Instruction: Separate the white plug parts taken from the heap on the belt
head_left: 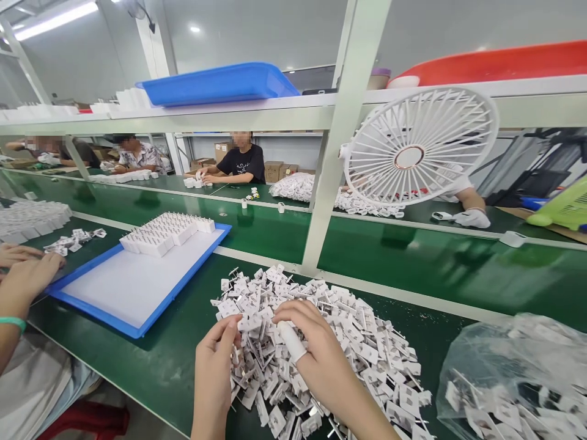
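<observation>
A large heap of small white plastic pieces with metal pins [367,351] lies on the green bench in front of me. My left hand [216,351] is at the heap's left edge, thumb and fingers closed in a pinch. At its fingertips is one white plastic piece [245,322]. Over the middle of the heap, my right hand [316,345] has its fingers bent and its thumb tip close to the index fingertip. A white finger cot [291,342] covers the thumb. Whatever lies between these fingertips is too hidden to name.
Left of the heap, a blue-rimmed tray [156,315] holds rows of white blocks with upright pins [160,235]. A neighbour's hands [27,272] work beyond it. On the right lies a clear bag of pieces [513,379]. A shelf post [337,153] and white fan [419,146] stand ahead.
</observation>
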Tool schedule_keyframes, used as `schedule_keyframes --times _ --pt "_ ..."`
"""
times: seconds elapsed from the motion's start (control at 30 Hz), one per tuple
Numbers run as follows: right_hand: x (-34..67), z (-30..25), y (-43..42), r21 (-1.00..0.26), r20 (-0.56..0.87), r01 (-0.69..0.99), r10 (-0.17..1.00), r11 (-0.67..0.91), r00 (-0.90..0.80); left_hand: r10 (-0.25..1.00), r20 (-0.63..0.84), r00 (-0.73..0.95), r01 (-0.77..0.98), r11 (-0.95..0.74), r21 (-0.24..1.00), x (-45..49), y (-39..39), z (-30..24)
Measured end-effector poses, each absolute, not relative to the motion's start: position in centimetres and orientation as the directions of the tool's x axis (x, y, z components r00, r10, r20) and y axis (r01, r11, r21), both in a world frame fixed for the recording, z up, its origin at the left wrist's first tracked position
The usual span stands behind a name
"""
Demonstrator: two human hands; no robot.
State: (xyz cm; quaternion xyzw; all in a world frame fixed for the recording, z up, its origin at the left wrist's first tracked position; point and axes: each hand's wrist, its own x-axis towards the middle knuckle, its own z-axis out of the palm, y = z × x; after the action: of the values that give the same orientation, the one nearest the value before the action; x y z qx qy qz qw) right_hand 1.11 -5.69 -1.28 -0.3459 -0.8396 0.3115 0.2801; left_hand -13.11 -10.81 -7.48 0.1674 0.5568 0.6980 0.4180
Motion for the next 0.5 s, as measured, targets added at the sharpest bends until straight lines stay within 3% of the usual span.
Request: schedule_keyframes --times 0.17,0.37,0.43,0.5 --pt "1.0 -1.7 -6.4 -0.654 0.251 0.445 0.73 0.612 -0.635 0.794 -0.258 -0.55 -0.522 -0.086 0.849 -12.0 -11.2 -6.7" --pt "-0.4 -1.9 -6.9 -0.396 0.29 0.339 0.467 0.853 -0.835 0.802 -0.478 -0.358 -0.873 -0.106 0.476 -9.7 -10.8 -6.0" --pt "-0.7 -2.1 -6.8 -0.317 0.314 0.333 0.43 0.888 -0.847 0.801 -0.47 -0.371 -0.86 -0.105 0.499 -9.6 -10.7 -6.2" --pt "-0.9 -2.4 -6.8 -0.261 0.344 0.336 0.412 0.905 -0.844 0.808 -0.368 -0.459 -0.759 -0.141 0.636 -9.8 -10.6 -6.6"
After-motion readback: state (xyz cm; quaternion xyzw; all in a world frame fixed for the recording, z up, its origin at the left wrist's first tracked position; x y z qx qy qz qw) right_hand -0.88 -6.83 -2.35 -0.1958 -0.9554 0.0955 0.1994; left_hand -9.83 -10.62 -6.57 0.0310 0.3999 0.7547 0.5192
